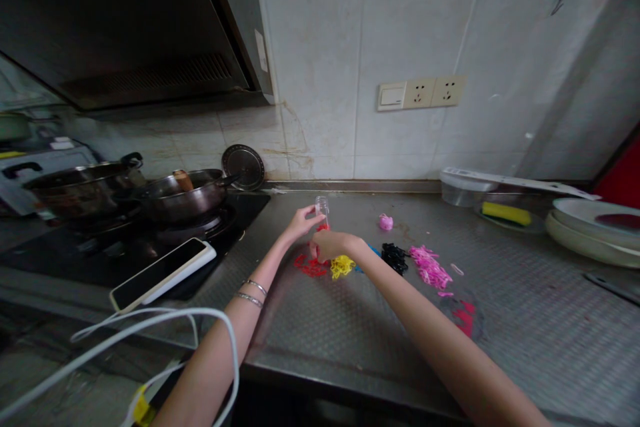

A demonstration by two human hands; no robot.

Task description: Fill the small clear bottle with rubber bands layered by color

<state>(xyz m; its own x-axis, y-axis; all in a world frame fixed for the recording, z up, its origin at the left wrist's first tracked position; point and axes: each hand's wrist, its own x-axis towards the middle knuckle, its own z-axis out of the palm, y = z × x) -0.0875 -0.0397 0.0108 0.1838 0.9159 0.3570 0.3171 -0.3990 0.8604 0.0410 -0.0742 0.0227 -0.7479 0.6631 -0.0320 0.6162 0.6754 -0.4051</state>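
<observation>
Left fingers (308, 216) grasp a clear plastic bottle (323, 209) upright, steadying it; right fingers (320, 251) pinch red rubber bands (323, 227) just below.

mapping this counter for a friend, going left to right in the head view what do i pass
white-cased phone → left hand holding a clear plastic bottle → yellow rubber bands → black rubber bands → pink rubber bands → yellow sponge → stacked white plates

On the black glass hob (60, 253) sit a dark steel frying pan (185, 199) and a white-cased smartphone (163, 273); a round dark metal lid (243, 167) leans on the white tiled wall (320, 47) just behind the hob.
</observation>
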